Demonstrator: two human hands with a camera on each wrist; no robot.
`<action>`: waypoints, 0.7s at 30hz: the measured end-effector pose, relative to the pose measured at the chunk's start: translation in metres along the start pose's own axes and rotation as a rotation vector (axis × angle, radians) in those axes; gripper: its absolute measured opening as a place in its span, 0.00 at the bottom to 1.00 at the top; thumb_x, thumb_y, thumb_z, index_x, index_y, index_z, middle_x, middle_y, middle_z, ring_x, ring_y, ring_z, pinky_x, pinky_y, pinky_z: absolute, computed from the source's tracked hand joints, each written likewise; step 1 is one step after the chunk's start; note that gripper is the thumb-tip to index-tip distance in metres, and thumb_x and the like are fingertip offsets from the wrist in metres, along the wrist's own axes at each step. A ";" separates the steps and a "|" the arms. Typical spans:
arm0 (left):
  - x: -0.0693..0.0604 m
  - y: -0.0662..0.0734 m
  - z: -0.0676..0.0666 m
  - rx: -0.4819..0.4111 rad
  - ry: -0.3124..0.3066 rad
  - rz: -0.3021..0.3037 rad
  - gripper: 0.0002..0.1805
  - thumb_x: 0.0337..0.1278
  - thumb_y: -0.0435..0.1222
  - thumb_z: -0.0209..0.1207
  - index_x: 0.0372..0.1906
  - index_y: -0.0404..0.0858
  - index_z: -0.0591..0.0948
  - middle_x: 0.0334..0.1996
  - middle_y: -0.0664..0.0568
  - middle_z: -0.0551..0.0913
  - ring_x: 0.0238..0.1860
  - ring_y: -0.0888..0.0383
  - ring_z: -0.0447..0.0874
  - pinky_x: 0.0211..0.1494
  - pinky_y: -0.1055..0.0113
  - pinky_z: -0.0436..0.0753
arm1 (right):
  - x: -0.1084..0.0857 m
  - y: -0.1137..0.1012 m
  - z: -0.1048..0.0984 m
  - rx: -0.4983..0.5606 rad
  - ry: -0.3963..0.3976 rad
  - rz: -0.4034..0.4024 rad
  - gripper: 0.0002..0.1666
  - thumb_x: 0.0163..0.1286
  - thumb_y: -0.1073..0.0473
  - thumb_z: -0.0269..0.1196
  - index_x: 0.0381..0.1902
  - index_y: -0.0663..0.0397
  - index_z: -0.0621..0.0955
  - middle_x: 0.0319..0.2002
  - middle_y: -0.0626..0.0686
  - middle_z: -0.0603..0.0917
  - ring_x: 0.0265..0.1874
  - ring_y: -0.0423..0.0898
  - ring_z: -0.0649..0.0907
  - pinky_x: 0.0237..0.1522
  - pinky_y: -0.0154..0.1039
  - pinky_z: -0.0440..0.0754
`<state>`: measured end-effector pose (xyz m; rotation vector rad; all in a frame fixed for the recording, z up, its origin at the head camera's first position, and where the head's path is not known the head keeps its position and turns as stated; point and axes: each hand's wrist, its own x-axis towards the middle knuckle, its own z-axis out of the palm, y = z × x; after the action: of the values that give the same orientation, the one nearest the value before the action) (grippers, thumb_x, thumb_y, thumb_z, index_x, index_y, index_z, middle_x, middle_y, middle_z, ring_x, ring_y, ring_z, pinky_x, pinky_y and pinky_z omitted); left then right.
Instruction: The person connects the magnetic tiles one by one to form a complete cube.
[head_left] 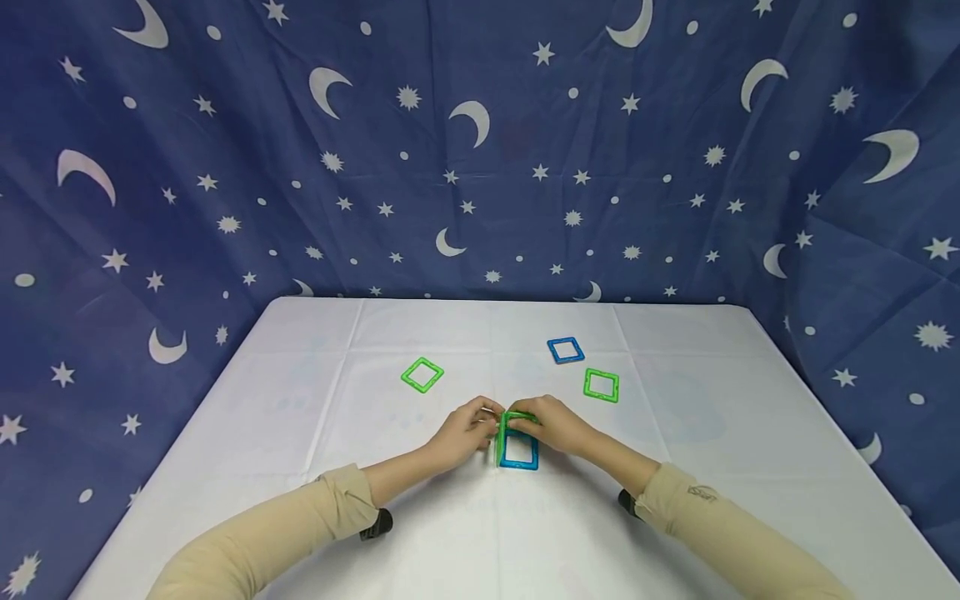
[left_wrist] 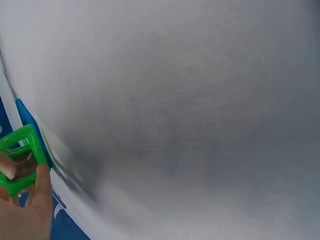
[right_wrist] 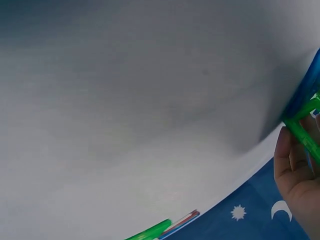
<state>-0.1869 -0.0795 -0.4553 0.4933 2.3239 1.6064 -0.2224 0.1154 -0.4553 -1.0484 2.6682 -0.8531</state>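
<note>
Before me a blue square magnetic tile frame (head_left: 536, 452) lies flat on the white table. A green square tile (head_left: 500, 446) stands upright along its left edge, and my left hand (head_left: 459, 435) holds this tile from the left. At the blue tile's far edge stands a second green tile (head_left: 522, 414), pinched by my right hand (head_left: 561, 425), whose fingers partly cover it. In the left wrist view, fingers (left_wrist: 43, 187) touch a green frame (left_wrist: 35, 142) above the blue edge. The right wrist view catches my right fingers (right_wrist: 283, 150) against a green frame (right_wrist: 302, 136).
A loose green tile (head_left: 422, 375) lies farther back on the left. Back right are a blue tile (head_left: 566, 350) and another green tile (head_left: 602, 385), both flat on the white table (head_left: 420, 517). A dark blue curtain with moons and stars (head_left: 517, 142) hangs behind.
</note>
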 end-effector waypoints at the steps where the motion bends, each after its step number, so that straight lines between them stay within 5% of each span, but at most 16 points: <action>1: 0.001 -0.001 0.000 0.016 0.019 0.002 0.13 0.66 0.29 0.49 0.53 0.31 0.71 0.50 0.35 0.79 0.49 0.43 0.82 0.43 0.62 0.85 | 0.002 -0.002 0.000 -0.016 -0.001 0.015 0.11 0.65 0.59 0.62 0.42 0.59 0.83 0.36 0.51 0.87 0.32 0.39 0.82 0.35 0.31 0.80; 8: 0.011 -0.006 0.001 0.150 0.109 -0.069 0.12 0.50 0.27 0.61 0.41 0.29 0.76 0.23 0.46 0.81 0.16 0.60 0.77 0.20 0.73 0.77 | 0.007 -0.007 0.002 -0.109 0.040 0.197 0.07 0.54 0.65 0.70 0.32 0.61 0.83 0.29 0.51 0.85 0.27 0.41 0.80 0.33 0.37 0.80; 15: 0.024 -0.006 0.009 0.158 0.121 -0.165 0.08 0.48 0.26 0.64 0.34 0.30 0.78 0.16 0.47 0.82 0.12 0.65 0.74 0.17 0.71 0.80 | 0.003 -0.003 -0.001 -0.074 0.007 0.375 0.12 0.50 0.62 0.74 0.28 0.58 0.80 0.24 0.48 0.81 0.25 0.42 0.73 0.30 0.35 0.72; 21: 0.026 -0.003 0.014 0.184 0.133 -0.174 0.08 0.44 0.23 0.66 0.29 0.31 0.76 0.13 0.51 0.76 0.09 0.65 0.72 0.15 0.72 0.78 | 0.005 -0.002 -0.001 -0.066 -0.035 0.376 0.11 0.54 0.62 0.71 0.27 0.59 0.78 0.21 0.48 0.76 0.23 0.41 0.71 0.26 0.32 0.69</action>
<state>-0.2050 -0.0572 -0.4640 0.2189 2.5480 1.3925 -0.2254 0.1115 -0.4531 -0.5352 2.7483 -0.6679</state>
